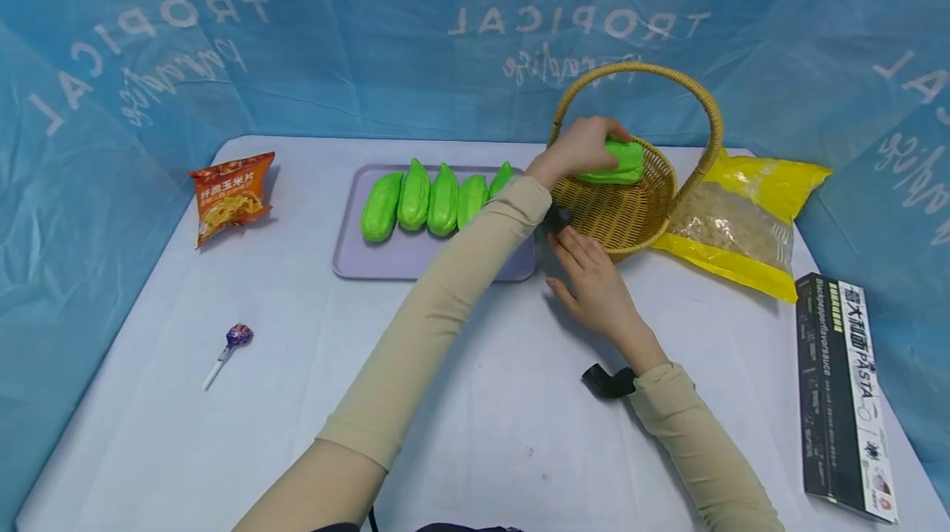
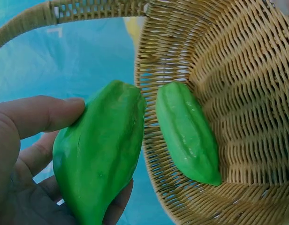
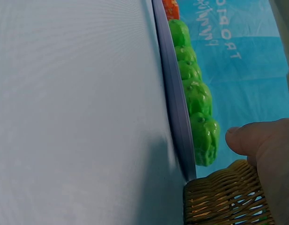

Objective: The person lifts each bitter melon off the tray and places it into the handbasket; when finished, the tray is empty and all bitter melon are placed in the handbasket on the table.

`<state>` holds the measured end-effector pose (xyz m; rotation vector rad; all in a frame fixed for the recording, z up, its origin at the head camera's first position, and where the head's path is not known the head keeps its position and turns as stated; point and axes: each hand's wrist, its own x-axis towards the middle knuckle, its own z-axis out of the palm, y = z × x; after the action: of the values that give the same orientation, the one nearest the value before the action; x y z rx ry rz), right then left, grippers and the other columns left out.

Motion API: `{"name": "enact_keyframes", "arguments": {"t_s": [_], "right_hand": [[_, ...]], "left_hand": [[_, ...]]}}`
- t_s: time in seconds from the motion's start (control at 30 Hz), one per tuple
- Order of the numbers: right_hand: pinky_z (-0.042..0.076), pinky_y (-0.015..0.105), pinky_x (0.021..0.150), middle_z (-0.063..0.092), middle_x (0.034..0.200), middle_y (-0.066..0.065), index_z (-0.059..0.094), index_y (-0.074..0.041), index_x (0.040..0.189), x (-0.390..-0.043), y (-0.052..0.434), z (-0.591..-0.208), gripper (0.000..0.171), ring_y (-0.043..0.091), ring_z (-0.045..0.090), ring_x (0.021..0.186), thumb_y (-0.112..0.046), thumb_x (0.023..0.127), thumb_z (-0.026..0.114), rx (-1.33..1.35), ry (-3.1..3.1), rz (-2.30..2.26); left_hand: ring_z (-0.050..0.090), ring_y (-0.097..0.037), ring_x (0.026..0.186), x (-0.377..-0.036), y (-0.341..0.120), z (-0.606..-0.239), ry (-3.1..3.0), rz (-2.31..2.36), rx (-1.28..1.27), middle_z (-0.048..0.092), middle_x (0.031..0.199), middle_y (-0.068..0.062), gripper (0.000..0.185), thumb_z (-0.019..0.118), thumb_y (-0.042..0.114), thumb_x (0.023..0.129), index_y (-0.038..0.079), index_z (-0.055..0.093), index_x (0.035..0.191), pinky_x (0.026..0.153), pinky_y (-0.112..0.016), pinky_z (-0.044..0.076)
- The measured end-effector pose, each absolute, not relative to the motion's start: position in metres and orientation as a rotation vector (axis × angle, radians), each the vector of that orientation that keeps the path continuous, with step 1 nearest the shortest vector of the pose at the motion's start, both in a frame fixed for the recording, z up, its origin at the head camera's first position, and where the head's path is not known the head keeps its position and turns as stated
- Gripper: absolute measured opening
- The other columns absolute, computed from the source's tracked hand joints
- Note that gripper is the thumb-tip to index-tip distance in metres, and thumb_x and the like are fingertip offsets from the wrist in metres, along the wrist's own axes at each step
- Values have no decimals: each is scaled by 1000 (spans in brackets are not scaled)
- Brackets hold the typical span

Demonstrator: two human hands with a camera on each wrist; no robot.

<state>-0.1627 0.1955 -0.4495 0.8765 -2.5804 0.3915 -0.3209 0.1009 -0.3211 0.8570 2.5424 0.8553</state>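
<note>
Staged tabletop recording set, not lived-in room. Blue plastic sheeting (image 1: pixel 416 62) printed "TROPICAL paradise" hangs as backdrop on three sides, behind and beside left hand (image 1: pixel 582 148) gripping green toy gourd (image 1: pixel 619 162) over wicker basket (image 1: pixel 631 214). White cloth-covered table (image 1: pixel 460 400) below. Props spread apart around grip: grey tray (image 1: pixel 386 260) of identical green gourds to left, snack packet (image 1: pixel 232 195) and lollipop (image 1: pixel 236 339) far left, yellow bag (image 1: pixel 742 218) and pasta box (image 1: pixel 842 392) to right.

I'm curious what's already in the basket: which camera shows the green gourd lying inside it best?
The left wrist view: the gourd in the basket lies in plain sight against the woven wall, beside the one the left hand holds. The head view hides it behind that hand. The right wrist view shows only the basket's outside.
</note>
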Motion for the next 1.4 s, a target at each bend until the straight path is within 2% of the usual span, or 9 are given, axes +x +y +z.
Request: {"name": "enact_keyframes", "arguments": {"t_s": [0.33,0.83,1.07,1.4], "right_hand": [[35,51,111,55,136,22,51,4,137,-164,195,-449,59,37,47,130,-18,86,72,887,-2563,407],[33,48,113,53,138,22,51,6,136,-163,196,-449,58,36,48,129,-19,88,71,880,-2582,381],[33,48,112,55,135,23,52,8,134,-162,195,-449,56,36,48,127,-18,87,70,894,-2572,390],[34,48,113,58,131,22,55,8,130,-164,197,-452,54,36,50,125,-19,86,71,892,-2554,373]], "left_hand": [[49,-11,108,-315,126,-329,2491,538,951,50,143,-2,43,52,14,97,16,51,140,78,-21,37],[40,-12,81,-323,139,-336,2454,515,923,51,141,0,44,47,11,98,16,50,142,67,-20,33],[42,-11,103,-322,142,-332,2461,496,876,43,149,0,47,48,10,98,18,48,144,71,-21,33],[47,-12,122,-322,142,-339,2512,445,904,45,147,0,43,53,13,97,17,51,141,79,-22,39]]}}
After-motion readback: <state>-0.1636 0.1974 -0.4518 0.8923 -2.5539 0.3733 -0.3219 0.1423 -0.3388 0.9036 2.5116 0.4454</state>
